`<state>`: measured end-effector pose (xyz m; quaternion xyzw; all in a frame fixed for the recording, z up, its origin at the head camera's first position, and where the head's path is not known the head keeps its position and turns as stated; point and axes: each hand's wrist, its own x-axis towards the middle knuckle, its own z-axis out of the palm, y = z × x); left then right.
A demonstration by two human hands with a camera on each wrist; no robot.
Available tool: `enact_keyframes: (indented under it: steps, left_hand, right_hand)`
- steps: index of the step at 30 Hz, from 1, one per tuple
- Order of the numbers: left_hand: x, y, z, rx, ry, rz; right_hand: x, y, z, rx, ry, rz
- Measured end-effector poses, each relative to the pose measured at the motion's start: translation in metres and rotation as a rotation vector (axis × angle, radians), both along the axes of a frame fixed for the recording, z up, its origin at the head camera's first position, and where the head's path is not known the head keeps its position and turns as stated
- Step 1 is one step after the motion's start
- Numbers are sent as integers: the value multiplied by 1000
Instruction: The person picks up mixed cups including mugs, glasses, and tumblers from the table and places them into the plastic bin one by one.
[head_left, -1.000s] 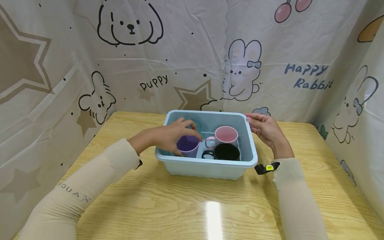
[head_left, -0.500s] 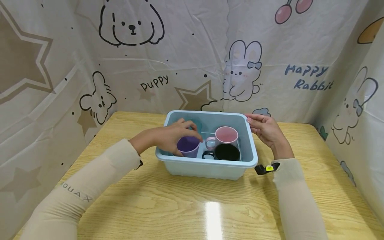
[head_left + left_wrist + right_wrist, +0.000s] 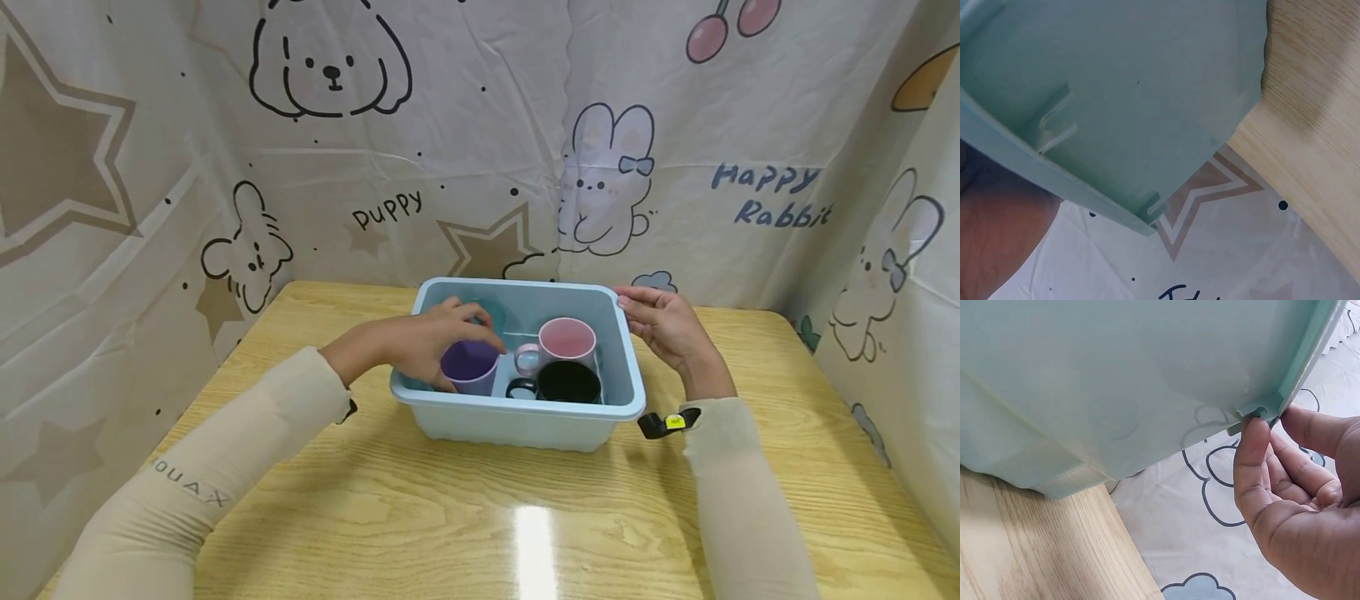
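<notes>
A light blue plastic basin stands on the table with cups inside. My left hand reaches over its left rim and holds a purple cup, thumb at the near side and fingers arched across the top. Behind that hand a teal cup is partly hidden. On the right of the basin sit a pink mug and, nearer, a black mug, handles to the left. My right hand pinches the basin's back right rim; the right wrist view shows thumb and finger on that edge.
The wooden table runs around the basin on all sides. A printed cloth hangs behind and along both sides, close to the table's back edge. The left wrist view shows the basin's outer wall.
The hands and the cups keep almost the same places. Only a tiny downward shift of the whole scene appears in the head view.
</notes>
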<state>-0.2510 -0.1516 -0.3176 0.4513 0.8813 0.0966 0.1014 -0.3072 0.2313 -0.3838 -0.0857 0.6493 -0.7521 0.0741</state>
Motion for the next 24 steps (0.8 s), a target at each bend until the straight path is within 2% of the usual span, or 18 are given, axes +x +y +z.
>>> enact_keyframes:
  steps: [8,11,16,19,24]
  left_hand:
    - [3,-2,10,13,4,-4]
    - [3,-2,14,9,5,2]
    - [-1,-1,18,41,24,48]
    - [-3,1,21,80,34,108]
    - [-4,6,25,125,33,238]
  right_hand:
    - [-2,3,-1,-7,10,17]
    - [-2,6,-1,21,9,11]
    - [1,13,2,82,7,6]
    - [2,15,7,198,32,5]
    - [5,11,21,529,117,-53]
